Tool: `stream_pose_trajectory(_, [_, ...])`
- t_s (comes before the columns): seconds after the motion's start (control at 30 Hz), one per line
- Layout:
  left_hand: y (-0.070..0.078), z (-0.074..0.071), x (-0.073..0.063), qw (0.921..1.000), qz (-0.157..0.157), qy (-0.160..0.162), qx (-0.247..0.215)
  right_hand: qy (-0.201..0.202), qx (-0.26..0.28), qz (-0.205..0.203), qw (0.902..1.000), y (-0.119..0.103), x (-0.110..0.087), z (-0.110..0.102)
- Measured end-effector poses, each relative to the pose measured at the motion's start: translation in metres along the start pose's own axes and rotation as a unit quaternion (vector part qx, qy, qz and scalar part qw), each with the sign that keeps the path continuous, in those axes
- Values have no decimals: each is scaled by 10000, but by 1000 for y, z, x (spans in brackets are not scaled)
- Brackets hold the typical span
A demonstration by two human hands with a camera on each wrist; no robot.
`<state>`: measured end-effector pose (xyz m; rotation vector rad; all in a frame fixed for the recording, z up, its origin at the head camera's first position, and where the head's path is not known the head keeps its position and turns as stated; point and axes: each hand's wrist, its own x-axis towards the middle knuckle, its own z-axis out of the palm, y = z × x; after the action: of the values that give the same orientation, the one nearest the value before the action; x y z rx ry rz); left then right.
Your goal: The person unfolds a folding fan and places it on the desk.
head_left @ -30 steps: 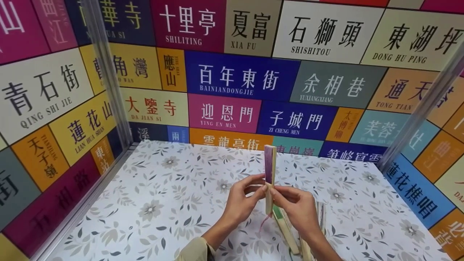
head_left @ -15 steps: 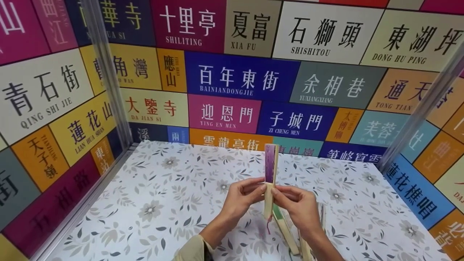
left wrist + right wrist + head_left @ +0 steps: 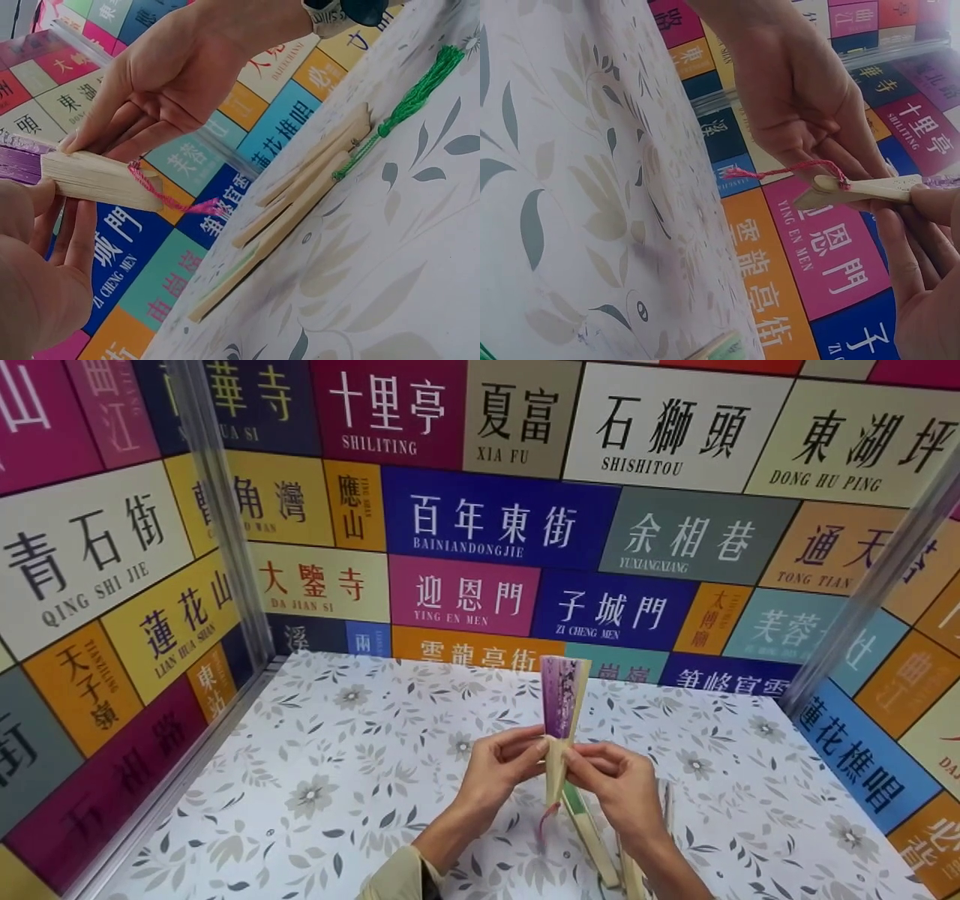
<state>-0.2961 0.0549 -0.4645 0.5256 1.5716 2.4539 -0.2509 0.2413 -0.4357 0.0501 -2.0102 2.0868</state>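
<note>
Upright above the table, a folding fan (image 3: 564, 697) with purple cloth and pale ribs is spread a little into a narrow wedge. My left hand (image 3: 499, 772) pinches its left side between thumb and fingers. On the opposite side my right hand (image 3: 611, 784) pinches it near the same height. A pink tassel (image 3: 545, 825) dangles from the fan's lower end. In the left wrist view the fan's pale ribs (image 3: 105, 176) show between both hands. The right wrist view shows the rib end (image 3: 877, 187) held at the fingertips.
Below my right hand lie several folded fans, one of them with green cloth (image 3: 577, 804); my forearm partly covers them. A green tassel (image 3: 424, 90) trails from one. Floral white cloth (image 3: 300, 750) covers the table, and panels of printed signs (image 3: 495, 517) stand around it.
The purple fan has gone from folded narrow to slightly spread, showing more cloth at the top. Its tassel swings. Both hands stay in nearly the same place.
</note>
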Motion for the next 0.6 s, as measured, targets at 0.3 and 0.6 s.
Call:
stream_pose_trajectory(0.3, [1, 0, -1, 9999, -88, 40, -75, -38, 101, 28, 9999, 0, 1, -1])
stream_pose_trajectory(0.6, [-1, 0, 1, 9998, -25, 18, -197, -144, 127, 112, 9998, 2, 2, -3])
